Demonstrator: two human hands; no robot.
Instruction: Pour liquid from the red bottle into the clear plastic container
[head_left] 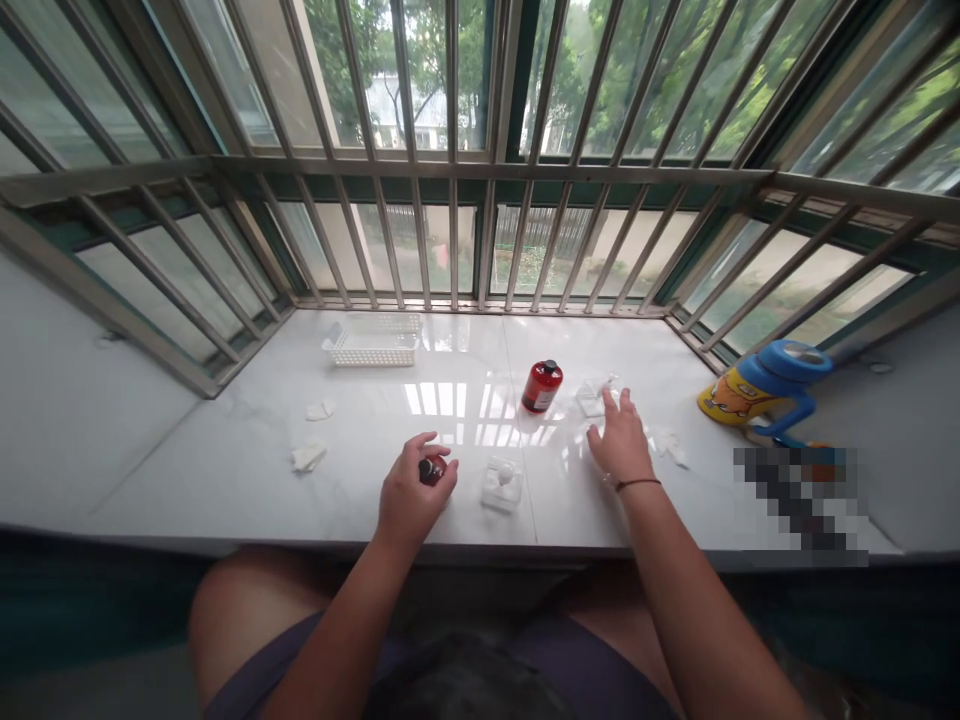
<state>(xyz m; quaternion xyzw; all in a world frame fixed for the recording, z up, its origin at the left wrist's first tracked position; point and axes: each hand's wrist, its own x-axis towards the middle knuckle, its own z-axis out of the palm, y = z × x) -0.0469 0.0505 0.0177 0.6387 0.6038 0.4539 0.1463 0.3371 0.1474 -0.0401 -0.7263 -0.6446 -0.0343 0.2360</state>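
- Two hands of mine are over the white marble sill [247,480]; my left hand [411,492] has its fingers curled tight around a small dark red bottle [432,469], near the sill's near edge and left of centre.
- My right hand [619,440] lies flat and spread, fingers apart, palm down on the sill, gripping nothing; its fingertips are just beside a small clear packet [592,398].
- Between my hands, on the near side, sits a small clear square dish [502,483] with a white lump in it.
- Farther off, between the hands and toward the window, a red bottle with a black cap [541,386] stands upright.
- Left of my left hand, well apart, lie two white crumpled wads [309,456].
- Far left, by the window bars, rests a white slotted basket [371,342].
- Far right, a blue and yellow jug [765,388] lies tilted at the sill's edge.
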